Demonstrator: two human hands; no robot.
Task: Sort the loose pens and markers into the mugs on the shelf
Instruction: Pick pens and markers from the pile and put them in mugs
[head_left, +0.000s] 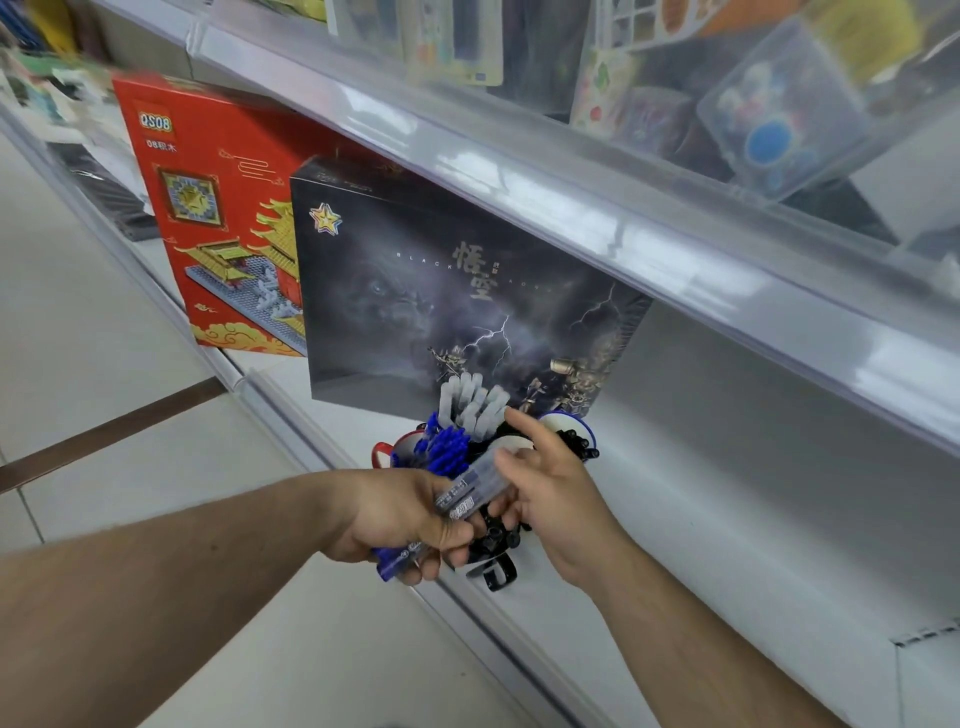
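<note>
My left hand (410, 525) grips a small bundle of pens (457, 506) with blue caps at the lower end and clear barrels pointing up right. My right hand (550, 488) is beside it, index finger stretched toward the mugs, thumb and other fingers touching the clear ends of the bundle. On the white shelf (727, 519) stand several mugs: one with a red handle (382, 454) holding blue-capped pens (447, 449), one behind with clear-capped pens (475, 405), a blue-rimmed mug (576, 421) with black pens, and a black-handled mug (498, 569) with black-capped pens, partly hidden by my hands.
A dark box with lightning artwork (457, 296) stands right behind the mugs, a red building-block box (223, 208) to its left. The upper shelf's clear rail (623, 218) overhangs the area. Light tiled floor (104, 364) lies to the left.
</note>
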